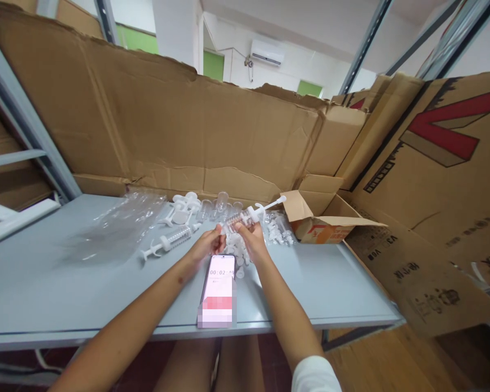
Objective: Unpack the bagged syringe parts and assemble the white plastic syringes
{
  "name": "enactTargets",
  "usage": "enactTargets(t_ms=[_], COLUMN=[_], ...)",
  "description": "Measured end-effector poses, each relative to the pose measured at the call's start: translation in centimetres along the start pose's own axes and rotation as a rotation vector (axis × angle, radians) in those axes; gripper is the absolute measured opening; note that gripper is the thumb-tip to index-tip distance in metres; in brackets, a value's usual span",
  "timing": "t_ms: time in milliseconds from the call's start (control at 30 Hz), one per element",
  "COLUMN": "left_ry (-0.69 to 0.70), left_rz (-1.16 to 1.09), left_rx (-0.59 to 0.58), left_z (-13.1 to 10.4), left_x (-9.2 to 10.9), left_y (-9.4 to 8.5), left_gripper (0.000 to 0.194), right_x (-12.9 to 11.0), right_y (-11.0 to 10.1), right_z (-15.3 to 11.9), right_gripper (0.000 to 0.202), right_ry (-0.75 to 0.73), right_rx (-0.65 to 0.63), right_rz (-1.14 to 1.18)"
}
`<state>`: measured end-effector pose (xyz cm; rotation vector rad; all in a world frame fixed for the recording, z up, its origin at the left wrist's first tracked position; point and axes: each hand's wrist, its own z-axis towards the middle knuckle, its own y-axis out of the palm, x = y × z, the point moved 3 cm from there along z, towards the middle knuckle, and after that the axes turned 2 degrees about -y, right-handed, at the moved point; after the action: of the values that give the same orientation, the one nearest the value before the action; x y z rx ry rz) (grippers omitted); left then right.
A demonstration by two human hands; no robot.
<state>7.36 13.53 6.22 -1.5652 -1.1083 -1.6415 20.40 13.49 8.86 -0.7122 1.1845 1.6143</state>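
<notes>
Clear plastic syringe (251, 214) held two-handed, presumably for steadiness: left fingers (218, 234) pinch its front end, right fingers (244, 230) clasp its barrel.

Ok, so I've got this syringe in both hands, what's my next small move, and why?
I'd probably ease your left hand back slightly and check the syringe's near end, keeping your right hand on the barrel. The plunger already looks inserted, but your left fingers hide that end, so I can't tell whether it's finished.
</notes>
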Motion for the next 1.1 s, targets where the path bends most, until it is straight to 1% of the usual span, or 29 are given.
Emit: enactTargets(t_ms=[67,133,167,200,233,300,367,400,433,500,533,567,600,700,733,767,800,833,933,967,1033,1100], left_ry=[-0.085,-0.141,-0.150,-0.134,-0.083,0.092,0.278,0.349,0.401,0.473,0.489,0.479,0.431,0.156,0.075,0.028,0.030,0.074,0.286,0.336,0.373,0.365], left_rz=[-0.140,-0.182,-0.159,-0.104,-0.021,0.225,0.518,0.651,0.763,0.888,0.894,0.854,0.768,0.352,0.232,0.154,0.124,0.135,0.309,0.381,0.494,0.501], left_rx=[-0.132,-0.221,-0.225,-0.192,-0.122,0.101,0.334,0.421,0.480,0.532,0.522,0.479,0.406,0.088,0.006,-0.031,-0.018,0.038,0.308,0.375,0.424,0.387], left_z=[0.1,0.0,-0.1,-0.1,-0.2,-0.4,-1.0,-1.3,-1.6,-2.0,-2.0,-1.9,-1.7,-0.7,-0.4,-0.2,0.0,0.0,-0.4,-0.6,-0.9,-0.8], left_x=[-0.1,-0.2,-0.3,-0.3,-0.2,0.2,0.8,1.1,1.3,1.6,1.7,1.8,1.6,0.6,0.2,0.0,-0.1,-0.1,0.4,0.6,0.8,0.8], left_y=[0.1,0.2,0.3,0.2,0.1,-0.2,-0.4,-0.4,-0.4,-0.4,-0.5,-0.5,-0.5,-0.3,-0.1,0.0,0.1,0.0,-0.4,-0.4,-0.4,-0.4], left_gripper=[0.049,0.050,0.052,0.054,0.057,0.056,0.045,0.041,0.038,0.031,0.029,0.031,0.036,0.056,0.060,0.062,0.063,0.061,0.042,0.037,0.030,0.028], right_x=[-0.4,-0.8,-0.9,-1.0,-1.0,-0.8,-0.4,-0.2,0.0,0.3,0.4,0.4,0.4,0.2,0.1,0.0,-0.1,-0.1,0.0,0.0,0.1,0.2], right_y=[0.1,0.3,0.3,0.2,0.2,-0.1,-0.3,-0.4,-0.4,-0.5,-0.6,-0.6,-0.6,-0.6,-0.5,-0.4,-0.4,-0.4,-0.5,-0.6,-0.7,-0.8], right_z=[-0.1,-0.2,-0.2,-0.2,-0.1,0.0,0.1,0.2,0.2,0.3,0.2,0.2,0.2,0.1,0.1,0.1,0.1,0.1,0.2,0.2,0.4,0.4], right_gripper=[0.041,0.045,0.047,0.048,0.048,0.044,0.039,0.039,0.040,0.043,0.044,0.043,0.042,0.037,0.036,0.036,0.037,0.038,0.043,0.045,0.047,0.045], right_ry=[-0.028,-0.036,-0.036,-0.037,-0.039,-0.048,-0.049,-0.044,-0.037,-0.021,-0.018,-0.019,-0.021,-0.032,-0.033,-0.034,-0.034,-0.036,-0.038,-0.037,-0.036,-0.036], right_rx=[-0.056,-0.132,-0.154,-0.158,-0.148,-0.109,-0.087,-0.081,-0.076,-0.070,-0.069,-0.069,-0.073,-0.097,-0.109,-0.118,-0.121,-0.115,-0.065,-0.049,-0.029,-0.024], right_rz=[-0.020,-0.038,-0.050,-0.064,-0.077,-0.085,-0.076,-0.072,-0.069,-0.067,-0.067,-0.068,-0.069,-0.068,-0.065,-0.063,-0.065,-0.070,-0.081,-0.079,-0.075,-0.079])
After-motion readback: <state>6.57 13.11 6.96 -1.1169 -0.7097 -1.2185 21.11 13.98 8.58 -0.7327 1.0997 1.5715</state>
